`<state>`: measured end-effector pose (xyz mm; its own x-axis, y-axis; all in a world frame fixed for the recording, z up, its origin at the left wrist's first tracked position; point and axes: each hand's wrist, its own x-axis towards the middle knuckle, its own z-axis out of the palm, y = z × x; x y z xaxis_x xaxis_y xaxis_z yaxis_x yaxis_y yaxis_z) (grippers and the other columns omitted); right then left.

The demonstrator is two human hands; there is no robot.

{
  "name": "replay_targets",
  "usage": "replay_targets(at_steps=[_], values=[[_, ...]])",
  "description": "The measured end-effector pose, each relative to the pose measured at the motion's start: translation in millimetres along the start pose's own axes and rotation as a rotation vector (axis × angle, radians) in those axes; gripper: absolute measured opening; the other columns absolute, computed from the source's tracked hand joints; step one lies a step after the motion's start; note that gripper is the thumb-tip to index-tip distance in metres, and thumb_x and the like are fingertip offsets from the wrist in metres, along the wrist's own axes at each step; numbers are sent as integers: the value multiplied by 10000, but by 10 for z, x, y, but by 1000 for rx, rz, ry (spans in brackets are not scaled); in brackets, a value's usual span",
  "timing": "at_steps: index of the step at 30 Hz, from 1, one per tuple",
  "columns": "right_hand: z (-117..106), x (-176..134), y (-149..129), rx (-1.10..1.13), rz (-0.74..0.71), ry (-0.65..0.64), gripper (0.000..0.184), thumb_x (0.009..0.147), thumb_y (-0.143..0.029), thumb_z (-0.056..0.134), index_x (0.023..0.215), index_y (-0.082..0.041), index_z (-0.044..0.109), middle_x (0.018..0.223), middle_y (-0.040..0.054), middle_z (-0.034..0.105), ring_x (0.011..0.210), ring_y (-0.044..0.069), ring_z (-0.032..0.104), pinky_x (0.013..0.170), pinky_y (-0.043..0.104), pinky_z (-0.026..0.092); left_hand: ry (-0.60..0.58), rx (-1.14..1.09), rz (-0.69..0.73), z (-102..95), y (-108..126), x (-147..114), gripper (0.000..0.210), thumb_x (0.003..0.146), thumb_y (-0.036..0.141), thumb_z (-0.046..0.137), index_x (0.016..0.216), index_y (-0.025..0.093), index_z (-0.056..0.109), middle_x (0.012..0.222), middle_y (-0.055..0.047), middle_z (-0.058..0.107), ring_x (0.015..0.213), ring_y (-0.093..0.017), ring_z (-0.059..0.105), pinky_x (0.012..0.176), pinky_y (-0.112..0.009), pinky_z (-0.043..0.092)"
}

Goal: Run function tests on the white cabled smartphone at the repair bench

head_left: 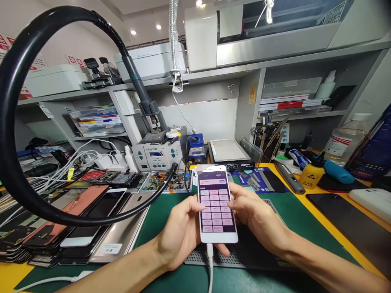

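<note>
A white smartphone (217, 207) is held upright above the green mat, its lit screen showing a grid of light tiles with small text. Along its left edge my left hand (183, 228) grips it, thumb on the screen's border and fingers behind. My right hand (256, 211) supports the right side, its thumb at the screen edge and other fingers partly hidden behind the phone. A white charging cable (210, 260) is plugged into the phone's bottom end and runs down out of view. Beneath lies a dark perforated pad (244, 256).
Stacked phones and screens (100, 219) lie at left under a thick black hose (9, 122). Behind stand a rework station (159, 156), a tray of circuit boards (166, 182) and a heating plate (229, 150). A yellow bottle (312, 175) and dark tablet-like panel (351, 224) sit right.
</note>
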<state>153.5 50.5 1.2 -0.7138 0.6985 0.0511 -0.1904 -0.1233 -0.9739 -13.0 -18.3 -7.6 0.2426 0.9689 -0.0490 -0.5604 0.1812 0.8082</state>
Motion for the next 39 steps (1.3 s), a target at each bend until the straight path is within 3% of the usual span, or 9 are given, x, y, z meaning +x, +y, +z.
replay_targets(at_steps=[12, 19, 39], values=[[6, -7, -12, -16, 3, -13, 195, 803, -312, 557, 935, -193, 636, 777, 24, 596, 717, 194, 575, 655, 322, 465, 0, 18, 5, -12, -4, 3, 344, 846, 262, 481, 1091, 110, 669, 978, -147, 714, 789, -295, 699, 578, -442, 624], [9, -4, -12, 11, 9, -10, 167, 805, -291, 560, 921, -201, 638, 722, 13, 571, 714, 191, 557, 692, 331, 468, 1, 8, -4, -1, -13, 6, 348, 898, 275, 456, 1118, 104, 665, 984, -155, 712, 815, -287, 696, 589, -434, 629], [6, 0, -10, -19, 14, 7, 273, 821, -329, 586, 1048, -195, 658, 905, 58, 698, 721, 193, 601, 628, 315, 453, 52, 28, -40, -6, -11, 16, 364, 983, 343, 426, 1118, 108, 670, 961, -153, 692, 854, -286, 683, 585, -420, 633]])
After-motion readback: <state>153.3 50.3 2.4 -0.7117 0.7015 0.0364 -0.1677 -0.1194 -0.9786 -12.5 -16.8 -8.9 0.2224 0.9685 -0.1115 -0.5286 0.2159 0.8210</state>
